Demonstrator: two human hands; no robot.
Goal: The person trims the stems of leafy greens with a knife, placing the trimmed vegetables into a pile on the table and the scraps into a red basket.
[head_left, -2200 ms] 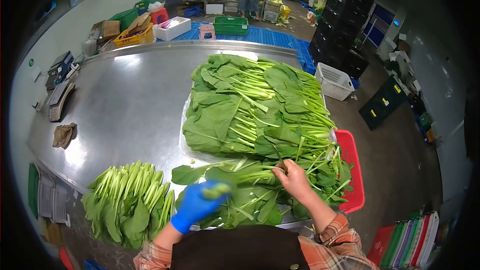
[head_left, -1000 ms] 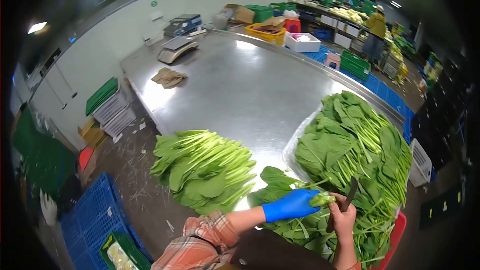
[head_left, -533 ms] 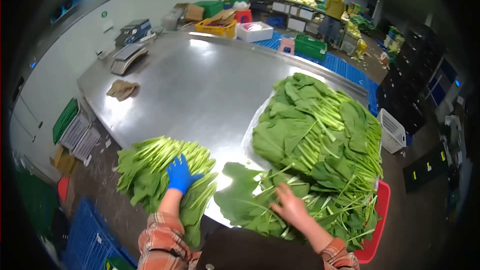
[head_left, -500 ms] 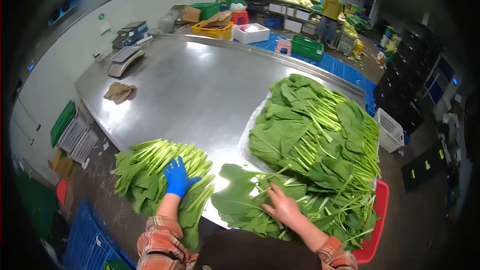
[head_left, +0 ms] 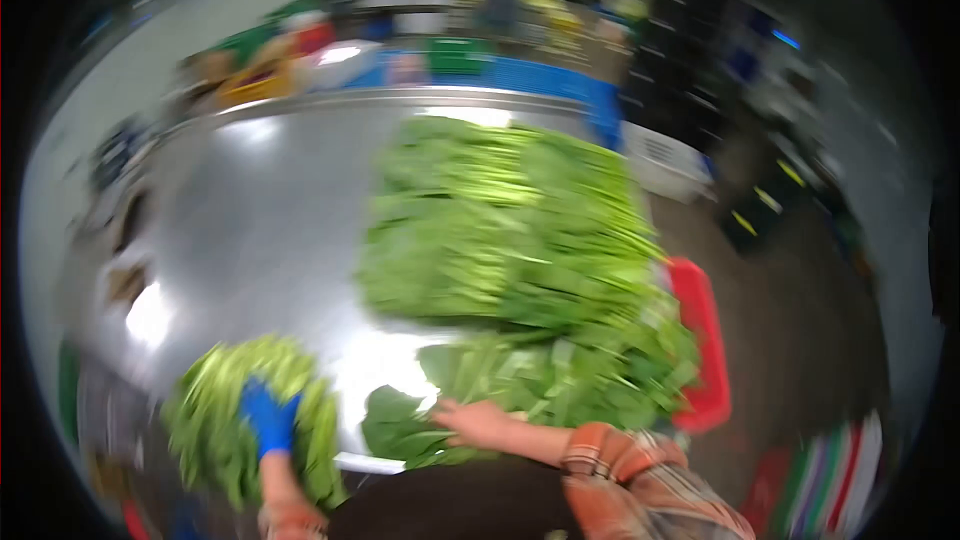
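Note:
My left hand [head_left: 270, 418], in a blue glove, lies with spread fingers on a pile of leafy greens [head_left: 205, 440] at the table's front left. The pile's pale stalks point away from me and its leaves hang toward me. My right hand [head_left: 482, 424], bare, rests on loose green leaves [head_left: 395, 422] near the front edge, its fingers stretched to the left. Motion blur softens the fingertips, and I cannot make out a stalk between them. Beyond it lies a large stack of the same greens [head_left: 440, 240], stalks mostly pointing right.
The steel table [head_left: 270, 210] carries all the greens. A red tub [head_left: 705, 350] stands at its right side, with a white basket [head_left: 665, 160] farther back. A brown cloth [head_left: 127, 283] lies at the left. Behind are a green crate [head_left: 460, 55] and blue pallets [head_left: 540, 82].
My view has swung to the right and blurred. My right hand has moved left across the loose leaves, closer to the left pile. My left hand stays on its pile.

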